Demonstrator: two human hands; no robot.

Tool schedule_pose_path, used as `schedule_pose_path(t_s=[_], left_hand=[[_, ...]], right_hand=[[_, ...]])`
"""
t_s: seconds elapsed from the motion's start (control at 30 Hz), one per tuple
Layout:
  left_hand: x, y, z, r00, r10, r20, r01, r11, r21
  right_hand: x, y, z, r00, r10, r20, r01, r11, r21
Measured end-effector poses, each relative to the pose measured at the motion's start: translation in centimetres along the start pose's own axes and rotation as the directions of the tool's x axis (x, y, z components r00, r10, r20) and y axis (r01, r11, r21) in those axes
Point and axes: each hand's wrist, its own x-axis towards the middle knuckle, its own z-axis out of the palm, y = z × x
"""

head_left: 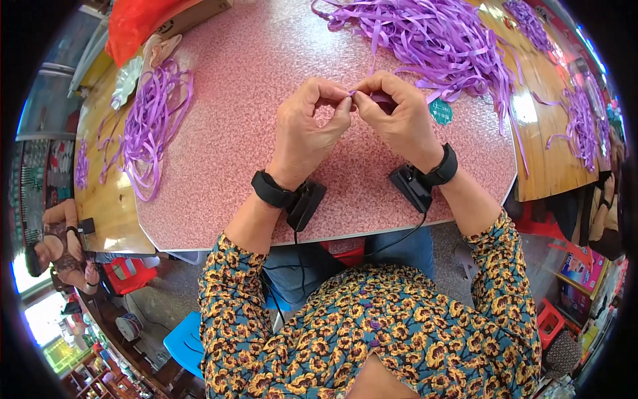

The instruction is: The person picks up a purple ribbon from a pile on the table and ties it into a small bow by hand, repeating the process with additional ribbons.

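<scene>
Over the middle of the pink speckled tabletop (226, 133), my two hands meet fingertip to fingertip. My left hand (307, 126) is closed in a thumb-and-finger pinch, and so is my right hand (402, 114). Between the pinching tips shows a small bit of purple ribbon (352, 94); more purple shows inside the curl of my right fingers. Most of this piece is hidden by the fingers. Just beyond my right hand lies a large tangled heap of purple ribbons (438, 43). A smaller bundle of purple ribbons (149, 130) rests at the table's left side.
A round green tag or sticker (440, 112) is beside my right hand. At the far left are a red plastic bag (136, 30) and a cardboard box (193, 16). More ribbons (581, 126) lie on the right wooden table. Other people (63, 246) sit at both sides. A blue stool (186, 342) stands lower left.
</scene>
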Motion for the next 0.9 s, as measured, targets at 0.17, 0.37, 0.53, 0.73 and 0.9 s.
schedule_pose_path(t_s=[0.17, 0.37, 0.53, 0.73, 0.9], left_hand=[[-0.1, 0.8, 0.3, 0.999, -0.033, -0.044, 0.025, 0.987, -0.159], [-0.1, 1.1, 0.0, 0.994, -0.099, -0.038, 0.085, 0.961, -0.264], [0.0, 0.6, -0.2, 0.996, 0.074, -0.040, -0.071, 0.994, 0.078], [0.4, 0.9, -0.5, 0.986, 0.168, -0.015, -0.160, 0.962, 0.222], [0.4, 1.1, -0.5, 0.989, 0.147, -0.021, -0.137, 0.961, 0.240]], right_hand=[[0.0, -0.5, -0.1, 0.997, 0.068, 0.039, -0.071, 0.994, 0.085], [0.3, -0.6, -0.5, 0.976, 0.188, 0.110, -0.210, 0.943, 0.258], [0.1, -0.3, -0.2, 0.977, 0.191, 0.093, -0.209, 0.943, 0.259], [0.0, -0.2, 0.1, 0.967, 0.243, 0.075, -0.254, 0.913, 0.319], [0.3, -0.6, -0.1, 0.908, 0.394, 0.141, -0.412, 0.787, 0.458]])
